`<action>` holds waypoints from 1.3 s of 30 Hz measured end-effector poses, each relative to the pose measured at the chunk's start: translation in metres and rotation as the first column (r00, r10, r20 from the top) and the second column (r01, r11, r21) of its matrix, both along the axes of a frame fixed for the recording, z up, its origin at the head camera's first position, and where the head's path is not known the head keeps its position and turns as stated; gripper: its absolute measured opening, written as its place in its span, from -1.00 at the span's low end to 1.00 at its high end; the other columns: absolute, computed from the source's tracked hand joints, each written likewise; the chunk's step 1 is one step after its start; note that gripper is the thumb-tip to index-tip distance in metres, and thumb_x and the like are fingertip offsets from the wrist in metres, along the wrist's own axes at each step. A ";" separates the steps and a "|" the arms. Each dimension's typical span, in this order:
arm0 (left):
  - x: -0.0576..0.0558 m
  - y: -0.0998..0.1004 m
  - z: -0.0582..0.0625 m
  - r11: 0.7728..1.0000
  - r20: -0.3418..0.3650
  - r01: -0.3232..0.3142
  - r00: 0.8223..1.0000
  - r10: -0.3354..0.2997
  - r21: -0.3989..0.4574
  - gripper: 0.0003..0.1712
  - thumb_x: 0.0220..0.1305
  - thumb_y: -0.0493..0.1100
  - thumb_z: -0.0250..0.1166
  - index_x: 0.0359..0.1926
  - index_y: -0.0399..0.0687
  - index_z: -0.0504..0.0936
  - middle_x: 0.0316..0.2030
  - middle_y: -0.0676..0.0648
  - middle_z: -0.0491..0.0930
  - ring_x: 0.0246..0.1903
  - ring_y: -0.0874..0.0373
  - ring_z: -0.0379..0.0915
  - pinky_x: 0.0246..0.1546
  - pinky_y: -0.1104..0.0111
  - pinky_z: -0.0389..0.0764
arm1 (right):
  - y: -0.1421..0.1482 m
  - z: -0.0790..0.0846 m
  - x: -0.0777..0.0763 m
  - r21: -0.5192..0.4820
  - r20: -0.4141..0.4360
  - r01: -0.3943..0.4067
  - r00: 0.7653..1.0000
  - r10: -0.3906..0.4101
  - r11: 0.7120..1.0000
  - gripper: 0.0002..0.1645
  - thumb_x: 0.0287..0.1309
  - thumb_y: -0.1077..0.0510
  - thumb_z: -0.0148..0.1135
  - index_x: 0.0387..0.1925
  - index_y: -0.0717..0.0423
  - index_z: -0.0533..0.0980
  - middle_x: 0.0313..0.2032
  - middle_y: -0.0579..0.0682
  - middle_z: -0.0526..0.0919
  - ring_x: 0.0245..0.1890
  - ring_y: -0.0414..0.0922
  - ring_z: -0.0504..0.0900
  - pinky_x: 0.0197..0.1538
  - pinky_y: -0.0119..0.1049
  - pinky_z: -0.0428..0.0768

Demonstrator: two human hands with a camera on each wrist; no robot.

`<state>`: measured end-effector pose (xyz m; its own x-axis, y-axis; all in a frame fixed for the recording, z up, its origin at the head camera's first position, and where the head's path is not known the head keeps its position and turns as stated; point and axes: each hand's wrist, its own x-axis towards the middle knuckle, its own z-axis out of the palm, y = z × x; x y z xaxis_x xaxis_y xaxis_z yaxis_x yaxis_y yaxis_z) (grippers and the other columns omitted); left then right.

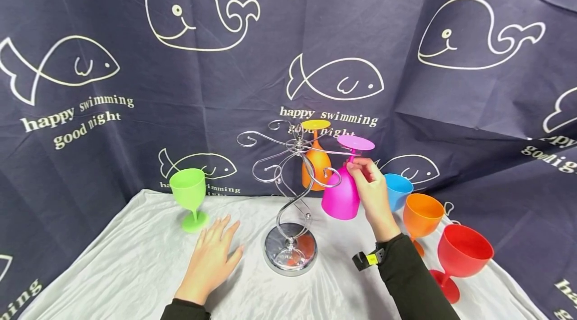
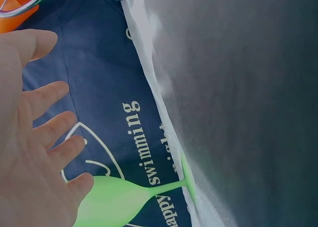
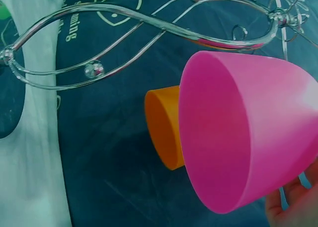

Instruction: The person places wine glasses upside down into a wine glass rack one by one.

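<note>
My right hand (image 1: 373, 190) pinches the stem of a magenta wine goblet (image 1: 343, 195), which hangs upside down at the right side of a chrome goblet rack (image 1: 295, 205). Its foot is level with the rack's curled arms; I cannot tell whether an arm bears it. Behind it an orange goblet (image 1: 316, 165) hangs inverted from the rack. In the right wrist view the magenta goblet (image 3: 258, 127) shows its open mouth, with the right fingers (image 3: 293, 197) at its far end. My left hand (image 1: 213, 258) is held with fingers spread, holding nothing, near a green goblet (image 1: 188, 191).
On the right side of the white-covered table (image 1: 239, 290) stand a blue goblet (image 1: 398, 192), another orange goblet (image 1: 422, 216) and a red goblet (image 1: 464, 255), all upright. A dark curtain (image 1: 270, 84) with white fish and whale drawings hangs behind the table.
</note>
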<state>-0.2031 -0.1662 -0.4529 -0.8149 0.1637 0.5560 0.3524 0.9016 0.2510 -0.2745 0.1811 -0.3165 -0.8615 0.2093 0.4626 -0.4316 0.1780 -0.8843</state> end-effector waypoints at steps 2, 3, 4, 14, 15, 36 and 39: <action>0.000 0.000 0.000 1.000 0.000 -0.001 1.000 0.001 -0.002 -0.38 0.28 -0.01 0.35 0.32 -0.12 0.53 0.39 -0.28 0.43 0.38 -0.33 0.33 0.36 -0.34 0.27 | 0.000 -0.002 -0.001 0.005 0.013 -0.011 1.000 0.011 1.000 -0.72 0.40 0.10 0.22 -0.01 0.22 0.53 -0.30 -0.49 0.69 -0.14 -0.37 0.65 -0.09 -0.54 0.62; 0.000 0.000 0.000 1.000 0.001 -0.001 1.000 0.001 -0.002 -0.38 0.28 -0.01 0.35 0.32 -0.12 0.53 0.39 -0.28 0.43 0.39 -0.33 0.33 0.36 -0.34 0.27 | 0.000 -0.003 -0.002 0.007 0.016 -0.016 1.000 0.016 1.000 -0.71 0.41 0.09 0.22 -0.01 0.22 0.53 -0.30 -0.49 0.70 -0.14 -0.37 0.66 -0.09 -0.54 0.62; 0.000 0.000 0.000 1.000 -0.001 -0.001 1.000 0.001 -0.003 -0.38 0.28 -0.01 0.35 0.32 -0.12 0.53 0.39 -0.28 0.43 0.39 -0.33 0.33 0.36 -0.34 0.27 | -0.001 -0.003 -0.002 0.007 0.016 -0.022 1.000 0.022 1.000 -0.71 0.41 0.09 0.22 -0.01 0.22 0.53 -0.30 -0.49 0.70 -0.14 -0.36 0.66 -0.09 -0.53 0.62; 0.000 -0.001 -0.001 1.000 0.014 -0.005 1.000 0.005 -0.001 -0.37 0.29 0.00 0.34 0.33 -0.12 0.52 0.40 -0.27 0.41 0.40 -0.32 0.30 0.38 -0.34 0.25 | -0.004 -0.005 -0.006 0.015 0.032 -0.050 0.998 0.050 0.999 -0.69 0.41 0.08 0.21 0.01 0.23 0.52 -0.29 -0.45 0.69 -0.13 -0.35 0.66 -0.05 -0.56 0.61; 0.000 -0.002 -0.001 1.000 0.017 -0.006 1.000 0.006 0.001 -0.37 0.29 -0.01 0.34 0.34 -0.11 0.52 0.40 -0.27 0.41 0.41 -0.32 0.30 0.38 -0.34 0.25 | -0.005 -0.005 -0.007 0.019 0.039 -0.053 0.998 0.052 0.998 -0.69 0.42 0.07 0.21 0.02 0.22 0.52 -0.29 -0.46 0.69 -0.13 -0.35 0.65 -0.05 -0.55 0.62; -0.001 -0.001 -0.001 1.000 0.015 -0.001 1.000 0.001 0.003 -0.37 0.28 -0.01 0.36 0.32 -0.12 0.53 0.40 -0.29 0.41 0.40 -0.33 0.31 0.38 -0.34 0.26 | 0.007 -0.033 0.014 0.309 0.132 -0.028 0.991 -0.014 0.951 -0.30 0.45 -0.19 0.11 0.51 -0.13 0.27 0.22 0.12 0.56 0.15 0.01 0.54 0.13 -0.23 0.61; -0.001 -0.001 -0.001 1.000 0.008 -0.001 1.000 0.001 -0.002 -0.37 0.27 -0.01 0.37 0.32 -0.12 0.53 0.40 -0.29 0.41 0.39 -0.33 0.32 0.37 -0.34 0.27 | 0.010 -0.041 0.017 0.346 0.119 -0.035 0.993 -0.007 0.938 -0.23 0.45 -0.19 0.11 0.56 -0.13 0.18 0.30 0.13 0.51 0.23 0.06 0.51 0.24 0.05 0.60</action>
<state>-0.2040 -0.1673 -0.4541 -0.8196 0.1641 0.5489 0.3494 0.9025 0.2519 -0.2571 0.1913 -0.3574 -0.9154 0.0416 0.4004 -0.3337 0.4777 -0.8127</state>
